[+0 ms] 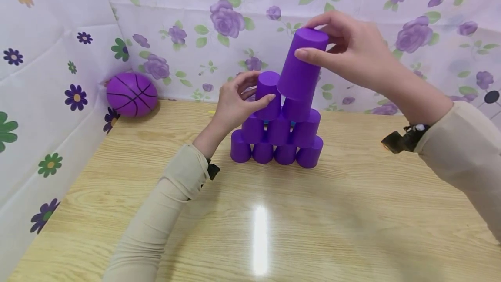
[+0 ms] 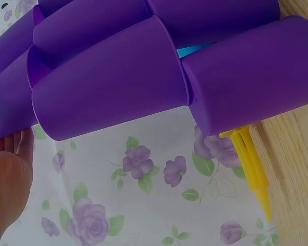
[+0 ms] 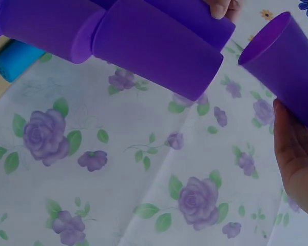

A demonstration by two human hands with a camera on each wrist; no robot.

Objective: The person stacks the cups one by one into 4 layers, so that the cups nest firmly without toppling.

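Observation:
Purple plastic cups stand upside down in a stacked pyramid, several in the bottom row [image 1: 262, 153], three in the row above [image 1: 278, 130] and two in the third row. My left hand [image 1: 239, 101] has its thumb and fingers around the left cup [image 1: 268, 97] of the third row. Raised above the right cup [image 1: 296, 109] of that row, my right hand [image 1: 354, 49] grips another purple cup [image 1: 301, 66] near its base, mouth down and slightly tilted. In the right wrist view this held cup [image 3: 287, 69] appears apart from the stack.
A purple basketball [image 1: 132, 95] sits at the table's back left corner. Behind the cups are a yellow pointed object [image 2: 251, 166] and a blue object [image 3: 18, 59]. Flowered sheeting [image 1: 172, 68] hangs along the back and left of the wooden table [image 1: 332, 212].

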